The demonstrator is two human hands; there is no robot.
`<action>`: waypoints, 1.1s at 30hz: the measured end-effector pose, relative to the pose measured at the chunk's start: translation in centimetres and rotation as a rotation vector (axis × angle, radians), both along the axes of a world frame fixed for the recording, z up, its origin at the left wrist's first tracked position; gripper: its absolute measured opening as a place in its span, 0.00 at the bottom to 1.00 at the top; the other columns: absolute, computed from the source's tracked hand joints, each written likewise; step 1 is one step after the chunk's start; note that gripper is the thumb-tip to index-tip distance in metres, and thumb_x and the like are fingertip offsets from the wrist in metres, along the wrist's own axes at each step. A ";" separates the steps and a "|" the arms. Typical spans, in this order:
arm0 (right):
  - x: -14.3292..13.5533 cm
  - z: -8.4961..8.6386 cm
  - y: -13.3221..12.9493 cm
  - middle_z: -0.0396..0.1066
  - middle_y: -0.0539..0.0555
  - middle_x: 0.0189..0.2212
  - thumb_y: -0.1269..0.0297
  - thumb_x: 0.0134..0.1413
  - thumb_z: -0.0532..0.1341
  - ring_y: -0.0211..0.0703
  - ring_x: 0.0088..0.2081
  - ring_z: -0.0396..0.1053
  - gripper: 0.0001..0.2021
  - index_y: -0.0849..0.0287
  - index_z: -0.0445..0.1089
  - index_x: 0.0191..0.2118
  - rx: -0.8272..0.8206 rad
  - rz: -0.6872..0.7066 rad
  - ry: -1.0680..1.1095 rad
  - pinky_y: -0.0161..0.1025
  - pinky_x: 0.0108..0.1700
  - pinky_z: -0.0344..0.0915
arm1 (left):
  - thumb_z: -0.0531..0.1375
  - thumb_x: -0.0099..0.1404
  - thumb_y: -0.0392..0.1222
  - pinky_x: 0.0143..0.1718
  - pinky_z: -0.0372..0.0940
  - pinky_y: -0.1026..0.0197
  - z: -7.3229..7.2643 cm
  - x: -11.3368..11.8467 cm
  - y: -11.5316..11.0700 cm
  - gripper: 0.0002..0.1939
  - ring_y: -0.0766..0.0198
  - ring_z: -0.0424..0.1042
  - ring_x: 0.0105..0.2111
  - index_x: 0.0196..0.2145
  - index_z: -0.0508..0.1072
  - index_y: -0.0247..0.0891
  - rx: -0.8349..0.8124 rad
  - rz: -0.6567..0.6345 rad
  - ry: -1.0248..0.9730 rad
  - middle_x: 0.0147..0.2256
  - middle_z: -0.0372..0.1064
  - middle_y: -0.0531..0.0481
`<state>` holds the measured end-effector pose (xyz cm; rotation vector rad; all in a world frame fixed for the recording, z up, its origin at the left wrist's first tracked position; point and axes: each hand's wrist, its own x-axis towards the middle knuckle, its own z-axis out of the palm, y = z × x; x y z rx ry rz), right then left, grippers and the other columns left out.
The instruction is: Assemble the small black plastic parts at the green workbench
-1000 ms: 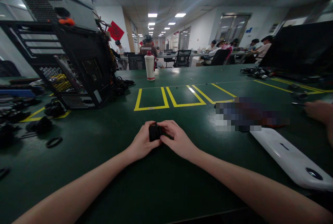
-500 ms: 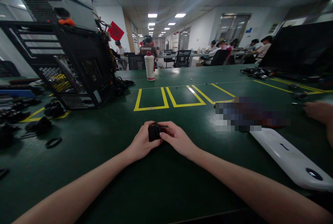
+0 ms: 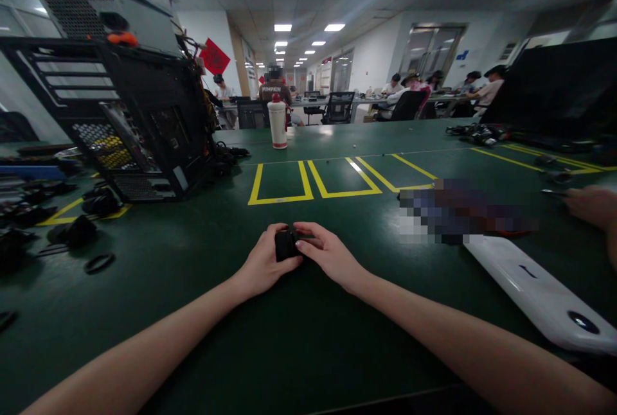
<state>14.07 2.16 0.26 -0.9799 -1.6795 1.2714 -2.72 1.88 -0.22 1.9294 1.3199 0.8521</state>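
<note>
A small black object (image 3: 285, 245) is between my two hands, low over the green table (image 3: 202, 338) near the middle of the view. My left hand (image 3: 263, 265) is wrapped round it from the left, with the thumb along its near side. On the right, the fingertips and thumb of my right hand (image 3: 332, 257) pinch at its right side. Those fingers partly hide the object, and its details are too dark to make out.
Yellow tape outlines (image 3: 281, 200) lie beyond my hands, with a white cup (image 3: 278, 123) further back. An open computer case (image 3: 144, 119) and black parts (image 3: 72, 232) stand left. At right are a white device (image 3: 540, 293), a monitor (image 3: 559, 94) and another person's hand (image 3: 590, 206).
</note>
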 end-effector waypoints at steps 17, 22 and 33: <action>0.1 0.2 -0.3 0.64 0.51 0.45 0.67 0.54 0.54 0.41 0.49 0.64 0.09 0.56 0.63 0.42 0.017 0.010 0.014 0.45 0.49 0.64 | 0.60 0.53 0.45 0.46 0.61 0.50 0.2 -0.1 -0.2 0.29 0.53 0.63 0.46 0.51 0.55 0.38 -0.024 -0.018 0.007 0.47 0.59 0.42; 0.2 0.0 0.0 0.61 0.54 0.48 0.70 0.54 0.53 0.41 0.50 0.62 0.15 0.56 0.61 0.49 0.077 0.038 -0.051 0.44 0.53 0.60 | 0.59 0.54 0.45 0.45 0.61 0.50 0.1 -0.1 -0.2 0.28 0.54 0.64 0.45 0.50 0.55 0.38 -0.008 -0.034 0.007 0.45 0.60 0.43; 0.3 0.4 -0.6 0.62 0.52 0.45 0.70 0.54 0.53 0.42 0.48 0.64 0.08 0.55 0.62 0.41 0.134 0.077 -0.057 0.44 0.50 0.63 | 0.60 0.54 0.45 0.47 0.60 0.50 -0.3 -0.3 0.1 0.28 0.54 0.62 0.46 0.50 0.54 0.38 0.026 -0.056 0.029 0.47 0.58 0.43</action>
